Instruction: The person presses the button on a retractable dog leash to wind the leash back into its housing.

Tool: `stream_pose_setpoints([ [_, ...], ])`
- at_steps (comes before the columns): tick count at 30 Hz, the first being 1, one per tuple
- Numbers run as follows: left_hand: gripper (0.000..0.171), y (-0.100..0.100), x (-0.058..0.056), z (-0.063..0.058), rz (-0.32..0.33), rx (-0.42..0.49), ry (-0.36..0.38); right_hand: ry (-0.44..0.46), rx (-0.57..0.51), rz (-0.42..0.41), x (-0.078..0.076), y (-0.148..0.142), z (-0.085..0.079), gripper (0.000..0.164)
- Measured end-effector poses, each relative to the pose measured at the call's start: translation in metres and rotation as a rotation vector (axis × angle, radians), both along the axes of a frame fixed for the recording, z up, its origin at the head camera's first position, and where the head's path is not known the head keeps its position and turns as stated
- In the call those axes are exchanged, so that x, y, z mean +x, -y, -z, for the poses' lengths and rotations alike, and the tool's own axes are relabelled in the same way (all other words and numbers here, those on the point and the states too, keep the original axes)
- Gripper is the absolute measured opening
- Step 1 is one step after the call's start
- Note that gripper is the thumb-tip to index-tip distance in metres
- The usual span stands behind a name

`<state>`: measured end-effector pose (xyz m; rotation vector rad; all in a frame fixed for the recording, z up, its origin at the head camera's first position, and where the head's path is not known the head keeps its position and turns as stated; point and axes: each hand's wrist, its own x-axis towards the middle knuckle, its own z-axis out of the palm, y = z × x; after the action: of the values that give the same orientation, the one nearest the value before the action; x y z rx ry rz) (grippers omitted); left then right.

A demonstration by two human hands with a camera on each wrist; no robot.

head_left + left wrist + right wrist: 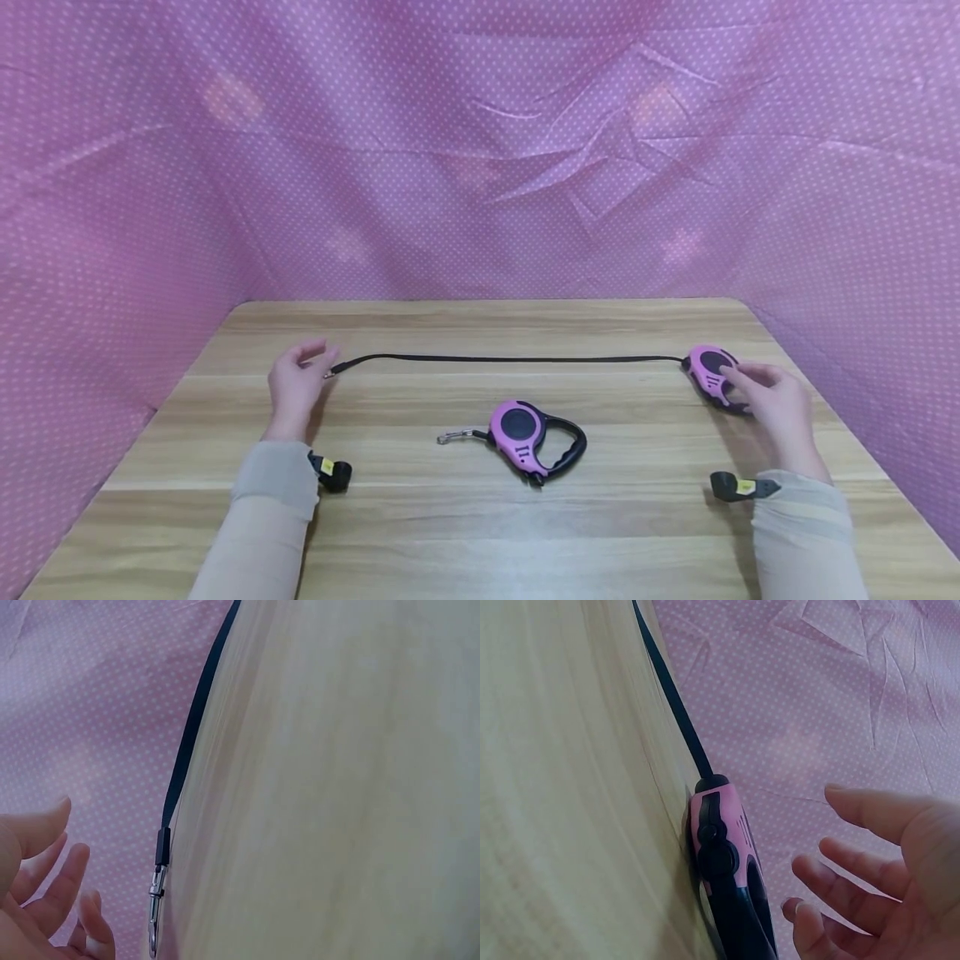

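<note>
A pink and black retractable dog leash [712,371] lies at the table's right, its black strap [510,359] drawn out leftward across the wood. At the strap's far end is a metal snap hook [155,907], resting on the table. My left hand [294,387] hovers beside that hook, fingers loosely bent and holding nothing, as the left wrist view shows. Over by the leash's casing, my right hand [776,408] is apart from it, with relaxed fingers and nothing between them in the right wrist view. Part of the casing's handle is hidden behind this hand in the head view.
A second pink and black retractable leash [517,423] lies mid-table, nearer me, its strap drawn in and its metal hook [455,436] pointing left. Pink dotted cloth [480,167] hangs behind and along both sides of the wooden table [420,542].
</note>
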<state>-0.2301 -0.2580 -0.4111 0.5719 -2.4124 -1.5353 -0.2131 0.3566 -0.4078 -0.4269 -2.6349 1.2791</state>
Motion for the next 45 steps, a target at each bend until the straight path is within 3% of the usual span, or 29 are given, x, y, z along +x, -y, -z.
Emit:
stream_pose_setpoints([
  [7,0.052,0.002,-0.003,0.002,0.046,-0.003,0.065,0.034,-0.003,0.015,0.002,0.000,0.000,0.067],
  [16,0.051,0.004,-0.006,0.005,0.030,0.090,0.067,0.066,-0.021,-0.028,0.003,-0.001,0.004,0.071],
  [21,0.054,0.010,-0.007,0.007,0.117,0.093,0.097,0.107,-0.005,-0.023,0.002,-0.003,0.005,0.070],
  [25,0.057,0.012,-0.008,0.007,0.187,0.063,0.119,0.126,0.050,-0.020,0.001,-0.004,0.006,0.066],
  [35,0.060,0.014,-0.007,0.008,0.270,-0.020,0.167,0.126,0.091,-0.055,0.001,-0.003,0.008,0.065],
  [39,0.059,0.014,-0.006,0.008,0.274,-0.100,0.177,0.118,0.125,-0.066,0.001,0.000,0.011,0.063],
  [45,0.051,0.014,-0.005,0.005,0.259,-0.135,0.217,0.125,0.138,-0.084,-0.002,0.003,0.013,0.058],
])
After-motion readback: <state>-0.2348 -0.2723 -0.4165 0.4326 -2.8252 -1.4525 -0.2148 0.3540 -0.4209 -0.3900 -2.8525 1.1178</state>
